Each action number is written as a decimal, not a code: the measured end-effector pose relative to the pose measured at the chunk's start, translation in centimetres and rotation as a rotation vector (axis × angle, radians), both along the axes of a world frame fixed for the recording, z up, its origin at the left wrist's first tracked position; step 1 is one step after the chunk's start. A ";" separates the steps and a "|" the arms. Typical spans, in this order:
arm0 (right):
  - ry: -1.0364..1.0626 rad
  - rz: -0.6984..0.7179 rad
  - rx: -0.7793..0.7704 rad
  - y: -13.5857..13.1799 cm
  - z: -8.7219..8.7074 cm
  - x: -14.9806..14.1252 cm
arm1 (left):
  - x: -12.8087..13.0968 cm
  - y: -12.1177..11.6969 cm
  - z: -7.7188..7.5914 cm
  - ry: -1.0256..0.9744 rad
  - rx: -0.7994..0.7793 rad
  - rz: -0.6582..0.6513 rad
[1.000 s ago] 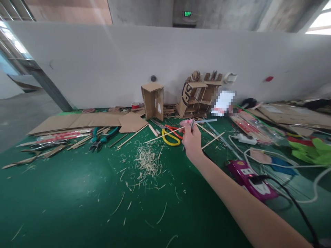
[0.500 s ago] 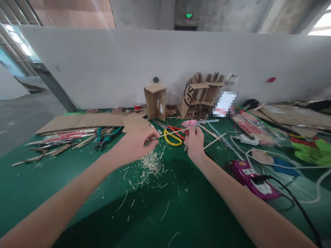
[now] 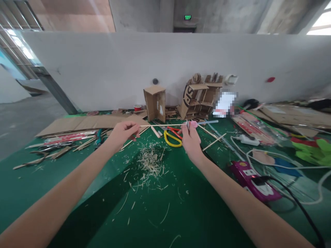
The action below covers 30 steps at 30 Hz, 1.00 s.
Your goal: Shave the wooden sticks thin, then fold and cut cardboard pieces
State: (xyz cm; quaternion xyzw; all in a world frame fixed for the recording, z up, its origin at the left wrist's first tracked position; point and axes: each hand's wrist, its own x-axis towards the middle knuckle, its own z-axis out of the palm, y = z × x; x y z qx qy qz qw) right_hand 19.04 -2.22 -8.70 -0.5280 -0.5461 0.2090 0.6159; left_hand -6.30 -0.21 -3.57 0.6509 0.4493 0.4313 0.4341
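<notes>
Stick: thin wooden stick (image 3: pixel 161 125) held level above the green table (image 3: pixel 77 193), spanning from one hand to the other, well in front of the cardboard box (image 3: pixel 154 102).
Table: green surface strewn with flat cardboard sheets (image 3: pixel 88 121) at the back left, and a purple power strip (image 3: pixel 254 181) with a black cable at the right.
Shavings: pale pile of wood shavings (image 3: pixel 150 161) lies right below the stick.
Scissors: yellow-handled scissors (image 3: pixel 172 137) rest just beside the right hand.
Left hand: left hand (image 3: pixel 123 132) pinches the stick's left end between thumb and fingertips, other fingers loosely curled.
Right hand: right hand (image 3: pixel 190 139) is closed at the stick's right end, and looks to hold a small blade there too; it is too small to be sure.
Risk: my read is that the stick could snap or flick away if either pinch bends it, being so thin.
Risk two: a slip of the cutting edge could nick the left fingers, since they sit along the same line.
</notes>
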 end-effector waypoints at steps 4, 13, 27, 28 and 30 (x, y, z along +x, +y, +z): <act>-0.485 -0.056 0.101 -1.2 2.8 0.6 | -0.7 0.4 1.4 -0.151 0.046 0.039; -0.780 -0.069 0.060 -3.6 8.6 1.7 | -1.6 1.6 6.2 -0.197 0.270 0.051; -1.111 0.268 -0.029 -5.6 12.6 1.7 | 0.8 0.0 11.7 0.433 0.387 -0.185; -1.138 0.241 0.011 -5.4 12.8 1.1 | 1.2 0.0 11.9 0.472 0.382 -0.224; -1.186 0.189 0.082 -5.0 13.1 0.0 | 1.9 -0.2 12.5 0.572 0.376 -0.284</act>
